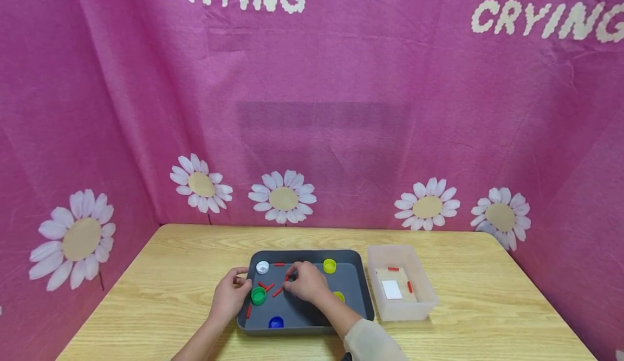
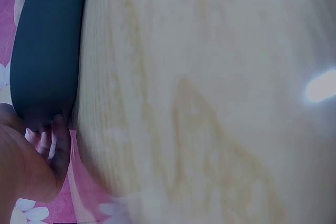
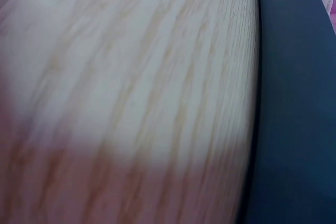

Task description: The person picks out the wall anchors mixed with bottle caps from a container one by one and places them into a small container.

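My left hand (image 1: pixel 230 296) grips the left edge of a dark grey tray (image 1: pixel 307 329), its thumb at the rim beside a green bottle cap (image 1: pixel 258 296). In the left wrist view the fingers (image 2: pixel 61 145) curl against the outer wall of the tray. Over the middle of the tray, my right hand (image 1: pixel 308 282) pinches a small red stick (image 1: pixel 286 278) between thumb and fingertips. Several more red sticks (image 1: pixel 278 291) lie on the tray floor around it. A white cap (image 1: pixel 262 267), a yellow cap (image 1: pixel 329 266) and a blue cap (image 1: pixel 276 322) sit near the tray's sides.
To the right of the tray stands a translucent plastic box (image 1: pixel 408 311) with a white square (image 1: pixel 391 289) and two red sticks in it. Both containers are on a wooden table (image 1: pixel 468 296). A pink flowered cloth (image 1: pixel 341 133) hangs behind and at both sides.
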